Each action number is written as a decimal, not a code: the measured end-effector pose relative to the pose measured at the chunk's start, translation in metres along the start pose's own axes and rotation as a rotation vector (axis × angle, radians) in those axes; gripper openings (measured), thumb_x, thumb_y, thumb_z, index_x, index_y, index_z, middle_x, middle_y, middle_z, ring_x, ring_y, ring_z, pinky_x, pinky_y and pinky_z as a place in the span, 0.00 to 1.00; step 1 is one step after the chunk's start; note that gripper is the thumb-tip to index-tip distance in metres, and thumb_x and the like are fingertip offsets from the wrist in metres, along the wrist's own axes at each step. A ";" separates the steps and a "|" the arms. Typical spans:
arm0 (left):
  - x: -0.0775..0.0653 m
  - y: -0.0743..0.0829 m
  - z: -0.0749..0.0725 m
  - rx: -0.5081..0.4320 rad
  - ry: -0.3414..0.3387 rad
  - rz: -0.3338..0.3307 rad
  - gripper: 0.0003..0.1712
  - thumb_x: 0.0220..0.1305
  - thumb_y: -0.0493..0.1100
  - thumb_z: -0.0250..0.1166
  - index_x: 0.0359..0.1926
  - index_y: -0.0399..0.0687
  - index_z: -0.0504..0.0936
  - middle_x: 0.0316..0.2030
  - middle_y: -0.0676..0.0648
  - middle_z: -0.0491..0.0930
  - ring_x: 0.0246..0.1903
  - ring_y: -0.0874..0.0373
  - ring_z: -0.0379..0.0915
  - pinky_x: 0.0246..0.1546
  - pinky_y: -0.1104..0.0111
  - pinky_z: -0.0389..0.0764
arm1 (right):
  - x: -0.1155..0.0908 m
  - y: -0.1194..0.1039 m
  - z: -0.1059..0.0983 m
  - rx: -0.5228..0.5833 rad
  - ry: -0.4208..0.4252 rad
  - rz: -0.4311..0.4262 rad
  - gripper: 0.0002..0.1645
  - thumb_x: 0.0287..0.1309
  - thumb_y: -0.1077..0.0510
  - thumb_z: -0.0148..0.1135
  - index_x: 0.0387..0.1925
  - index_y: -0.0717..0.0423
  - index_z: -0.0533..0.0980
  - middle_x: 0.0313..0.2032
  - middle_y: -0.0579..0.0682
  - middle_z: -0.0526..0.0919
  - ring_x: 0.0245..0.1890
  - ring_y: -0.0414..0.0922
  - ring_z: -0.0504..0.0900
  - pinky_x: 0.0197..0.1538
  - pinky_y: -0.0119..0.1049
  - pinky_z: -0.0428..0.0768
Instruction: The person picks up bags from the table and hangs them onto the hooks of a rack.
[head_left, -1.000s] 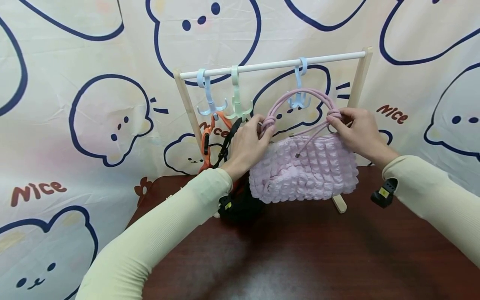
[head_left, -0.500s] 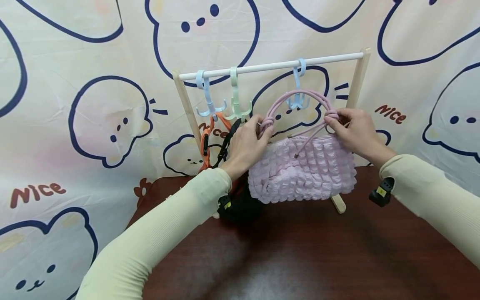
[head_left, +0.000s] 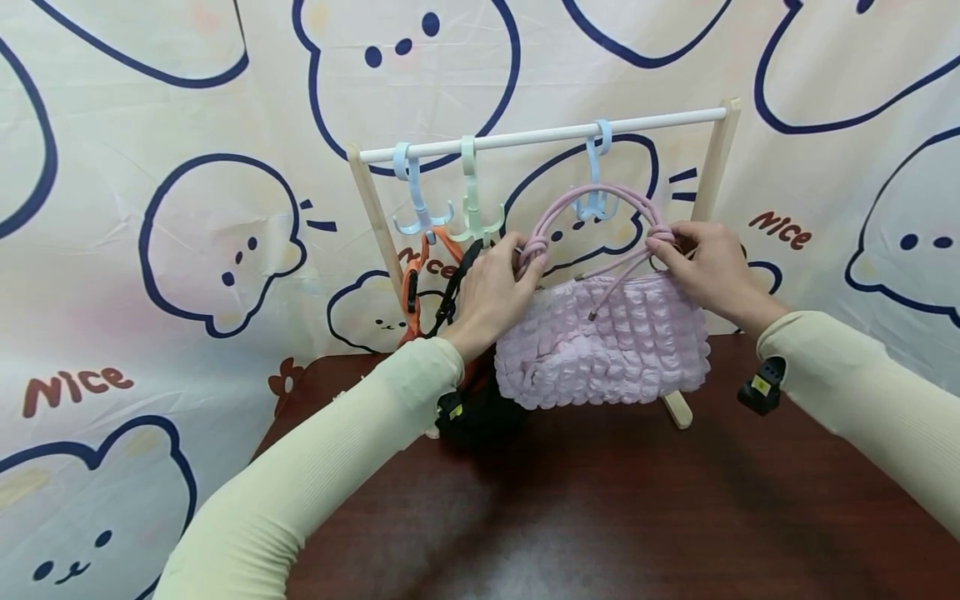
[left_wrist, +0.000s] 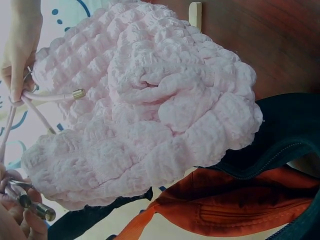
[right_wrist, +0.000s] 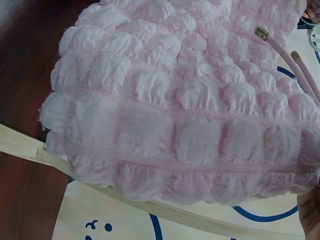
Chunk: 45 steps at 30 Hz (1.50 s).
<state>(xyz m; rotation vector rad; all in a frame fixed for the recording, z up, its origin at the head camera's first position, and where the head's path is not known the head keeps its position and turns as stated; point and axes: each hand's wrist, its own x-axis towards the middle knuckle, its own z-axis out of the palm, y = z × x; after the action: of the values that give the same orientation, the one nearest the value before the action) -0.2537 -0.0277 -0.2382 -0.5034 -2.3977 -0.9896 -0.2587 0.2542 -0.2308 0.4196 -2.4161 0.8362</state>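
A pink puffy quilted handbag (head_left: 603,342) hangs from its cord handle (head_left: 573,198), held up between both hands. At the left knot of the handle, the left hand (head_left: 493,287) pinches the cord. The right hand (head_left: 712,265) grips the right knot between thumb and fingers. The arched handle overlaps a light blue hook (head_left: 596,200) in the head view; whether cord and prongs touch, I cannot tell. Metal-tipped cord ends (left_wrist: 79,93) dangle against the bag in the left wrist view. In the right wrist view the bag (right_wrist: 195,140) fills most of the frame.
A rack with a white rail (head_left: 540,133) and wooden posts carries another blue hook (head_left: 417,196) and a green hook (head_left: 472,196). An orange strap (head_left: 410,296) and a black bag (head_left: 483,417) are at its left. Beneath is a dark red-brown table (head_left: 600,508).
The handle arch has sunk very slightly against the blue hook. Both hands keep their hold on the knots, and the rest looks nearly still.
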 end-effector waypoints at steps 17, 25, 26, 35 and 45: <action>0.002 0.004 0.001 0.005 0.001 -0.009 0.15 0.72 0.58 0.60 0.50 0.57 0.80 0.29 0.54 0.81 0.26 0.57 0.73 0.27 0.64 0.71 | 0.007 0.004 -0.002 -0.015 0.004 0.010 0.22 0.73 0.48 0.57 0.49 0.64 0.82 0.37 0.63 0.85 0.29 0.44 0.76 0.27 0.26 0.70; 0.002 0.004 0.002 0.013 0.001 -0.004 0.15 0.72 0.58 0.60 0.50 0.58 0.80 0.29 0.54 0.80 0.26 0.57 0.73 0.26 0.64 0.70 | 0.008 0.006 -0.002 -0.002 0.023 0.007 0.23 0.72 0.47 0.57 0.48 0.64 0.82 0.37 0.64 0.85 0.28 0.38 0.75 0.28 0.24 0.69; 0.002 0.004 0.002 0.012 0.001 -0.003 0.15 0.72 0.58 0.60 0.50 0.58 0.80 0.28 0.54 0.79 0.25 0.57 0.72 0.26 0.64 0.70 | 0.007 0.006 -0.001 -0.001 0.028 0.003 0.22 0.72 0.48 0.58 0.48 0.63 0.83 0.36 0.64 0.85 0.28 0.37 0.75 0.28 0.24 0.70; 0.000 -0.003 0.002 0.009 0.006 -0.003 0.14 0.72 0.56 0.60 0.49 0.56 0.80 0.25 0.52 0.75 0.25 0.56 0.69 0.26 0.63 0.68 | 0.001 0.000 0.005 0.025 0.025 -0.037 0.17 0.71 0.52 0.60 0.44 0.64 0.83 0.34 0.63 0.85 0.25 0.33 0.73 0.27 0.23 0.69; -0.001 -0.004 0.003 0.019 0.009 -0.008 0.14 0.72 0.56 0.60 0.48 0.55 0.80 0.26 0.52 0.75 0.27 0.55 0.69 0.28 0.64 0.67 | -0.002 0.001 0.007 0.015 0.017 -0.041 0.18 0.71 0.52 0.60 0.46 0.64 0.83 0.36 0.63 0.86 0.27 0.34 0.74 0.27 0.24 0.69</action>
<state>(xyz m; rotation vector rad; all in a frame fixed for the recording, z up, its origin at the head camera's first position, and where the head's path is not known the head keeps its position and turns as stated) -0.2554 -0.0288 -0.2428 -0.4822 -2.4007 -0.9699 -0.2603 0.2505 -0.2372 0.4644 -2.3787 0.8378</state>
